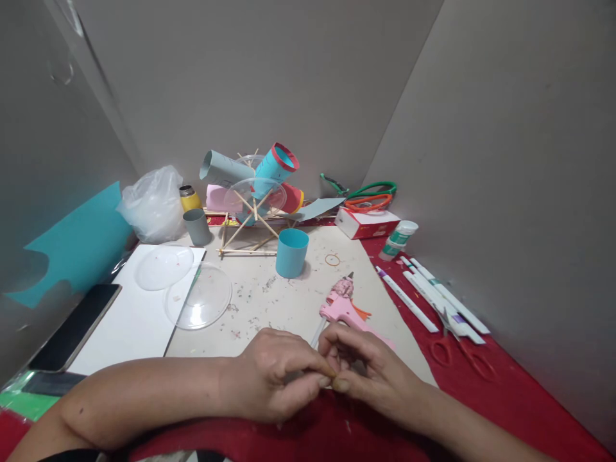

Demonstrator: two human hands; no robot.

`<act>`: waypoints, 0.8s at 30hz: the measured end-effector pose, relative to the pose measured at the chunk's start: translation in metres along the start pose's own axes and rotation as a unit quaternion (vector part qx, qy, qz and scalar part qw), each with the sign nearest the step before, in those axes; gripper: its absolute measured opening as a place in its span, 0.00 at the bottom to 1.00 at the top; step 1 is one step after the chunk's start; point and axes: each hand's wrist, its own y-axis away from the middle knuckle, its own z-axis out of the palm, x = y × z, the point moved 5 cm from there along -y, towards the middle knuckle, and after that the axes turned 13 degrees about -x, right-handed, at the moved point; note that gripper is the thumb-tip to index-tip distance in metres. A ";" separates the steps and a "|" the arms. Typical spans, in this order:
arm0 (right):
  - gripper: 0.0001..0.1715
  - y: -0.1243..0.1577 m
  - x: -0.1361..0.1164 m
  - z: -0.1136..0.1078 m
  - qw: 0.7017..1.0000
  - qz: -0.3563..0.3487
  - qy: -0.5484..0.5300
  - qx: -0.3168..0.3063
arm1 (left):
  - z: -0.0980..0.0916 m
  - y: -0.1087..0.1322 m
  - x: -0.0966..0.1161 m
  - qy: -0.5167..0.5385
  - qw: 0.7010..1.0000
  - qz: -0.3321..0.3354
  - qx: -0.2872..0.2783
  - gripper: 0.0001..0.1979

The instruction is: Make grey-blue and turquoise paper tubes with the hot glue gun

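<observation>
At the near edge of the board, my left hand (289,375) and my right hand (368,372) meet fingertip to fingertip. Both are closed in a pinch; whatever lies between the fingers is too small and hidden to name. Just beyond my right hand lies a pink hot glue gun (341,305), its nozzle pointing away. A blue paper cylinder (291,255) stands farther off, with a thin rubber band (332,260) to its right. Behind it rises a stick frame (250,251) carrying a wheel of clear discs and coloured paper tubes (272,172).
On the left are clear plastic lids (199,301), white paper (128,321), a phone (79,324), a grey paper cylinder (196,228) and a plastic bag (154,202). To the right lie marker pens (409,300), scissors (457,343), small tubs (398,240) and a red-white box (368,224). Grey walls enclose the table.
</observation>
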 end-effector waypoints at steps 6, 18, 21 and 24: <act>0.33 0.001 -0.006 0.002 1.000 -0.012 0.007 -0.010 | -0.005 0.000 -0.011 0.054 0.995 -0.076 0.028 0.06; 0.30 0.001 -0.003 -0.001 0.999 0.002 0.046 -0.009 | 0.007 0.006 -0.008 -0.011 0.999 0.017 -0.050 0.11; 0.29 0.001 -0.002 -0.002 0.999 0.004 0.038 -0.007 | 0.005 0.006 -0.005 -0.039 0.998 0.038 -0.030 0.10; 0.28 0.000 0.001 -0.003 0.999 0.010 0.035 -0.002 | 0.002 0.005 -0.002 -0.062 0.997 0.055 -0.010 0.09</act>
